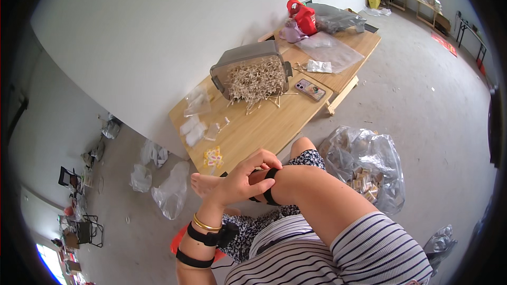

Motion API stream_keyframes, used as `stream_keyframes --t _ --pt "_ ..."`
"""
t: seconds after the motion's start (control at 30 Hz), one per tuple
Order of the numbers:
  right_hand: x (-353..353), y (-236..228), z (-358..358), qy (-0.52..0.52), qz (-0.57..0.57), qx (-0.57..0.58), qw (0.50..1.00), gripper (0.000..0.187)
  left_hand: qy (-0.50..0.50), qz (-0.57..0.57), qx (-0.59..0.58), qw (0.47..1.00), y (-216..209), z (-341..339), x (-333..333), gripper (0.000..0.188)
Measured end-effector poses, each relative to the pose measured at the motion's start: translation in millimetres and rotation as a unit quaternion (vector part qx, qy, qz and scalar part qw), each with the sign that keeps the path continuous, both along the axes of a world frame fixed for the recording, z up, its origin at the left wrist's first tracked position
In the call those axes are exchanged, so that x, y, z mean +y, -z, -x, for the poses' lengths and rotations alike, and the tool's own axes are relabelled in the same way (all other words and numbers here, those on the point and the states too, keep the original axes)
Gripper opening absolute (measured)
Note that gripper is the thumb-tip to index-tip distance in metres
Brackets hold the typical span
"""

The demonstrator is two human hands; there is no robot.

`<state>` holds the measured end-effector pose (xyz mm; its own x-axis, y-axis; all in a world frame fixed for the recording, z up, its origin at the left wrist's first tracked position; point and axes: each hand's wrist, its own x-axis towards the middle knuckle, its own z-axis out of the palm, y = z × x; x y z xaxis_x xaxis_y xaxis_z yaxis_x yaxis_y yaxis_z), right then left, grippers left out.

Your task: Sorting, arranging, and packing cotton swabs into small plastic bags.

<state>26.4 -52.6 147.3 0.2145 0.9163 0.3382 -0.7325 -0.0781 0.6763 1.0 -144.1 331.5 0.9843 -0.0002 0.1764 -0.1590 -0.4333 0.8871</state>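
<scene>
My left hand [244, 178] reaches across my right forearm, its thumb and fingers closed about a black strap [271, 186] that circles the forearm. A gold bangle [206, 225] and two black bands sit on my left wrist and forearm, with a small black device [228, 234] on one band. My right arm bends across in front of me. Beyond the left hand, only part of my right hand [203, 182] shows; its fingers are mostly hidden. Past my hands, a yellow-and-white patterned packet [213, 157] lies at the near edge of the wooden table [253, 140].
On the table, a grey plastic bin [245, 51] lies tipped, spilling thin wooden sticks [256, 82]. Near it are a phone [310, 89], clear bags [196, 100] and a red bag [302, 17]. A large clear sack [388, 153] of small packages stands on the floor at right.
</scene>
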Motion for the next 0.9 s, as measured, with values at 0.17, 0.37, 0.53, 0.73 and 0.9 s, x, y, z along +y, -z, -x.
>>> stream_keyframes --t 0.17,0.37,0.53,0.73,0.9 --pt "-3.0 -3.3 -5.1 -0.027 0.023 0.076 0.996 0.016 0.018 -0.001 0.015 1.000 4.1 -0.3 5.8 0.023" --pt "-7.2 -5.8 -12.6 -0.057 0.052 0.168 0.983 0.016 -0.060 -0.004 0.102 0.993 -9.0 -4.8 -2.6 0.019" --pt "-14.0 3.0 -27.2 -0.068 0.080 0.247 0.963 0.016 -0.084 -0.225 0.144 0.960 -28.4 -14.6 -13.8 0.012" --pt "-20.6 7.4 -37.8 -0.093 0.107 0.337 0.931 0.016 -0.209 -0.197 0.104 0.952 -4.9 -11.0 -8.5 0.006" --pt "-21.8 12.9 -43.7 -0.116 0.129 0.412 0.895 0.017 -0.227 -0.166 0.050 0.958 2.8 -11.6 -5.1 0.008"
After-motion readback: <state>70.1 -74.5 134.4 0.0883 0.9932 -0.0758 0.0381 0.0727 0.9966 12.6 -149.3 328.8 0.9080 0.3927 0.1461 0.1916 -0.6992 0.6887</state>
